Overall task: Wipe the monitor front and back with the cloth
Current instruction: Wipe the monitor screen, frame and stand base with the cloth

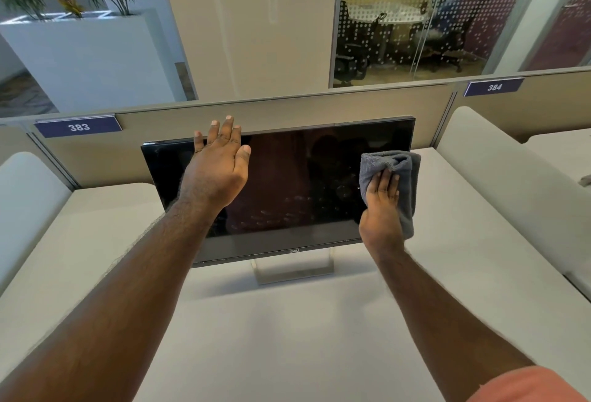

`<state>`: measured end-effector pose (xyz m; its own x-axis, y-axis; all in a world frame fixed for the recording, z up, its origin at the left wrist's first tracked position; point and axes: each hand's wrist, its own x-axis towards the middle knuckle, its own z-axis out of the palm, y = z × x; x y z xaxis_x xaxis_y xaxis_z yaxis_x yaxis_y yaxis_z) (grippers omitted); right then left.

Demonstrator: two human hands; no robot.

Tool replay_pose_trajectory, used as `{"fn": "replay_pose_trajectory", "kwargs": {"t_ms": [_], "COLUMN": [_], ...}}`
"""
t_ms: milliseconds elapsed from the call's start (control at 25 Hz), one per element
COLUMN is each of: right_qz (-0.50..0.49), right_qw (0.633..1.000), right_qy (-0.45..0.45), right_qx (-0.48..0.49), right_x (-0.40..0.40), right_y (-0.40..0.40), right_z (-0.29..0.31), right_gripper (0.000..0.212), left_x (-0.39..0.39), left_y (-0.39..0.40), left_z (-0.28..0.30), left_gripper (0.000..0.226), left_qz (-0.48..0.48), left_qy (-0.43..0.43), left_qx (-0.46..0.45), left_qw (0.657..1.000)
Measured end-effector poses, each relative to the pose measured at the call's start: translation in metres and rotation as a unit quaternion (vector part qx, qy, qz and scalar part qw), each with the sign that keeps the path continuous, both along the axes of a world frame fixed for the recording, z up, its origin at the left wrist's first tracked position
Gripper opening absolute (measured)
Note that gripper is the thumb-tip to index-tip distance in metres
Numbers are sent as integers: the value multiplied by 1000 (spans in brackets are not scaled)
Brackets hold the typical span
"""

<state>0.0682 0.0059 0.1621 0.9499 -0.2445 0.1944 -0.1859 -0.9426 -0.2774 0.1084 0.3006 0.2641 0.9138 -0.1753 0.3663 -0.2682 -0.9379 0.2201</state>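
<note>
On the white bench [287, 321] the Dell monitor [287, 177] stands upright on its stand, just before the partition. At its upper left edge we hold our left hand [217, 171] flat, fingers straight, grip open, ready to steady the frame. Over at the screen's right edge our right hand [382, 203] presses the folded grey cloth [399, 177] to the glass. We should brace firmly and wipe in overlapping passes, pressing lightly.

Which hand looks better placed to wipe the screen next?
The right hand. It already presses the grey cloth against the right side of the monitor screen. The left hand is open, holds no cloth, and reaches toward the top edge, probably to steady it.
</note>
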Motion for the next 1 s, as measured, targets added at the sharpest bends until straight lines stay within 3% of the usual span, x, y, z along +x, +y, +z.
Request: {"fn": "replay_pose_trajectory", "kwargs": {"t_ms": [280,600,840,1000], "right_qz": [103,73,64,80], "right_qw": [982,989,976,977], "right_qy": [-157,-121,-202,-195], "right_qx": [-4,37,52,32], "right_x": [29,-5,31,27], "right_y": [24,21,32,70], "right_z": [25,-39,17,7], "right_gripper": [64,66,71,73], "left_x": [0,1,1,-3], "left_y": [2,6,8,18], "left_z": [0,1,0,-2], "left_gripper": [62,58,59,60], "left_qz": [-5,-18,-25,-21], "left_qy": [1,10,8,4], "left_qx": [-2,1,4,2], "left_qw": [1000,1000,1000,1000]}}
